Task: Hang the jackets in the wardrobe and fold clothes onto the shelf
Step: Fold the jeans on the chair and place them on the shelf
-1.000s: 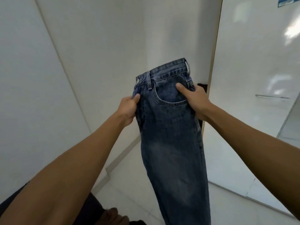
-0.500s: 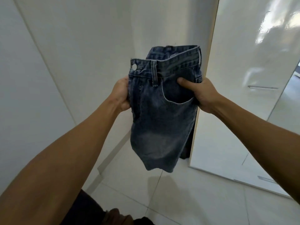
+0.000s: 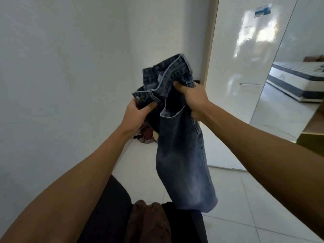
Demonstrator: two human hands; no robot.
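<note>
A pair of blue jeans (image 3: 182, 155) hangs folded in front of me, its waistband crumpled at the top. My left hand (image 3: 136, 113) grips the waistband corner by the metal button. At the other side, near the pocket, my right hand (image 3: 194, 99) grips the waistband. The folded legs dangle above the white floor tiles. The glossy white wardrobe door (image 3: 245, 67) stands open just right of the jeans.
A white wall (image 3: 61, 76) runs along the left. A small pile of mixed clothes (image 3: 146, 135) lies on the floor by the wall. Dark and brown garments (image 3: 147, 223) sit at the bottom edge. The door mirrors a mattress (image 3: 298, 76). A wooden shelf edge (image 3: 315, 123) shows at right.
The jeans went from hanging full length to doubled over. My hands have come lower and closer together, bunching the waistband. The view has swung right, showing more of the wardrobe door.
</note>
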